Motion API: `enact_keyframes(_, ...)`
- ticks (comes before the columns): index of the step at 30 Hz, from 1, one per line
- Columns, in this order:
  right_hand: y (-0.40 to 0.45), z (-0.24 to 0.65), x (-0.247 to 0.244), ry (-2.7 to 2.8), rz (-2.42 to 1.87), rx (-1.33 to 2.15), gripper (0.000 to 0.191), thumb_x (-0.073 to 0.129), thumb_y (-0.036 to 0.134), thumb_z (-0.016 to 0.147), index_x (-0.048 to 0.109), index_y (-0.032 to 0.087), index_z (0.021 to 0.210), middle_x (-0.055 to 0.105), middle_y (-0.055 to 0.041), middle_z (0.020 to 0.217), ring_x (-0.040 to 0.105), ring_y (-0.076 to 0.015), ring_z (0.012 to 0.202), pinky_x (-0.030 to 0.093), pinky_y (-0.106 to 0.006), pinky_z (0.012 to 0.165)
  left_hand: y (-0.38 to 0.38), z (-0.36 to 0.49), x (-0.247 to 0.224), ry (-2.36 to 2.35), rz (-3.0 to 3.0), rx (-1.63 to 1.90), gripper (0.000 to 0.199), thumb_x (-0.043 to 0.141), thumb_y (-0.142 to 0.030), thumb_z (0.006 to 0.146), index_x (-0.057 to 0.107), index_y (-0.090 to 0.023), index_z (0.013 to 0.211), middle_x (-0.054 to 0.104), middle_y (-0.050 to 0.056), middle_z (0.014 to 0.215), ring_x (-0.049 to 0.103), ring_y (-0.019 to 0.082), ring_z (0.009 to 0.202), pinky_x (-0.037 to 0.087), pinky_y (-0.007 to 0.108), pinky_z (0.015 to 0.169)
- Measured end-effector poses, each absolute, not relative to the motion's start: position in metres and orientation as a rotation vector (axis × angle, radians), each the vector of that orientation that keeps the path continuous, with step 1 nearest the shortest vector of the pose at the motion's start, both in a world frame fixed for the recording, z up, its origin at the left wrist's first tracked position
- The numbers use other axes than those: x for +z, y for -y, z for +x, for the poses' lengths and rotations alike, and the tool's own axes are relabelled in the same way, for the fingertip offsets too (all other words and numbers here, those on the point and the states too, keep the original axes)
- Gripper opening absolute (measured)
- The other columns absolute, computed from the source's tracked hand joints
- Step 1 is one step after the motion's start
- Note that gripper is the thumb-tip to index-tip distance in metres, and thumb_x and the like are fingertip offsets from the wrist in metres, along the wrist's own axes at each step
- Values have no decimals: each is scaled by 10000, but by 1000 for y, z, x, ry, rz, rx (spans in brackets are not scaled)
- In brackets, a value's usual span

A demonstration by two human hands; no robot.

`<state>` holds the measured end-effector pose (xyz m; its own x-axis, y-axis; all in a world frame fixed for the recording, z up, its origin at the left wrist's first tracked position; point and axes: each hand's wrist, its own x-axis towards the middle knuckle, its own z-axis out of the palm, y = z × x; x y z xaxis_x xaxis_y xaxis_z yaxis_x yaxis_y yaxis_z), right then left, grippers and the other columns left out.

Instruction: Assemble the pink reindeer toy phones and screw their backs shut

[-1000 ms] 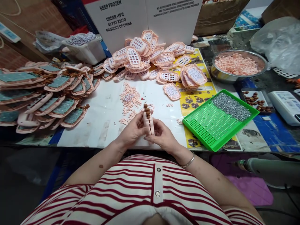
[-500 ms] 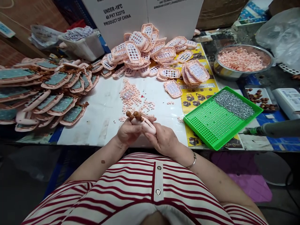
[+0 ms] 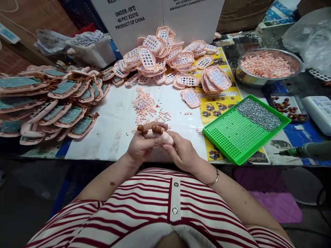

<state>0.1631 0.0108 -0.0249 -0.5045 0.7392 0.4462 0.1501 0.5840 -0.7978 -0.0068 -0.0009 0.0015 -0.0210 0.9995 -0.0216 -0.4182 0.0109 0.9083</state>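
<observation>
Left hand (image 3: 141, 147) and right hand (image 3: 184, 152) hold a pink plastic casing (image 3: 167, 138), seemingly a toy's, though curled fingers (image 3: 152, 142) partly hide it, above a white sheet (image 3: 108, 120) near loose pink discs (image 3: 143, 103).

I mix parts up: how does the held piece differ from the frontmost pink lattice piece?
The held piece is in the left hand and right hand; the lattice piece lies untouched. The held piece shows brown knobs; the lattice piece shows none. The held piece is partly hidden; the lattice piece shows its face. Both are pink.
</observation>
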Motion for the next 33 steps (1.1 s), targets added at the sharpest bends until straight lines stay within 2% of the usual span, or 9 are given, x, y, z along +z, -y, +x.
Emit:
enact_keyframes(2,-13,163,-30,1871,-740,1052,410,542,435,986,524,204,1324,706,-119,1216,692,-219,1032,575,-363,876,2,-1,0,-963,839,1435,359,960,-295,582,780,-193,876,753,57,971,707,211,916,574,318,849)
enact_keyframes(6,-11,162,-38,1563,-784,1320,431,605,532,935,569,246,1256,699,-58,1120,665,-187,961,566,-346,866,7,7,-3,-971,967,1517,274,860,-367,770,786,-220,989,774,53,1051,717,199,965,562,323,904)
enact_keyframes(12,-3,154,-45,1362,-734,1393,435,696,548,868,605,283,1200,683,-38,1128,643,-197,1005,555,-359,914,12,7,0,-1083,1306,1631,185,808,-342,832,800,-228,978,803,32,976,734,205,921,376,419,1185)
enact_keyframes(17,-11,148,-43,932,-721,1616,363,757,543,817,627,316,1069,703,12,1063,652,-151,908,570,-306,852,6,11,-2,-1218,1329,1384,437,770,-387,850,695,-203,1240,722,98,1278,668,255,1160,487,362,1037)
enact_keyframes(19,-15,146,-42,731,-685,1689,332,781,508,803,624,329,1035,711,35,1057,656,-125,884,568,-271,835,4,16,-5,-1315,1363,1285,423,739,-368,863,688,-177,1237,736,106,1217,671,257,1113,499,351,982)
enact_keyframes(22,-19,145,-42,620,-688,1714,332,819,444,774,626,332,1019,715,49,1059,662,-114,910,562,-259,865,3,23,-7,-1441,1387,1246,265,685,-322,879,731,-174,1094,773,62,976,684,233,923,486,376,972)
enact_keyframes(25,-21,147,-40,631,-736,1673,356,820,459,764,621,332,1032,705,51,1029,653,-119,901,557,-265,855,-3,24,-5,-1409,1349,1248,216,720,-310,840,750,-189,1017,781,41,937,687,228,902,466,393,1014)
enact_keyframes(30,-29,148,-29,1074,-901,1636,402,790,557,768,627,257,979,675,20,934,614,-144,850,535,-293,817,-24,3,-6,-1076,907,1186,483,900,-456,652,754,-149,995,777,88,978,710,259,934,546,359,876)
enact_keyframes(33,-28,142,-20,1393,-971,1414,485,762,572,784,593,231,1084,679,-23,1031,622,-174,891,522,-315,804,-29,-6,-8,-846,609,1323,542,831,-558,725,745,-174,1097,774,107,1061,694,320,1119,549,432,963)
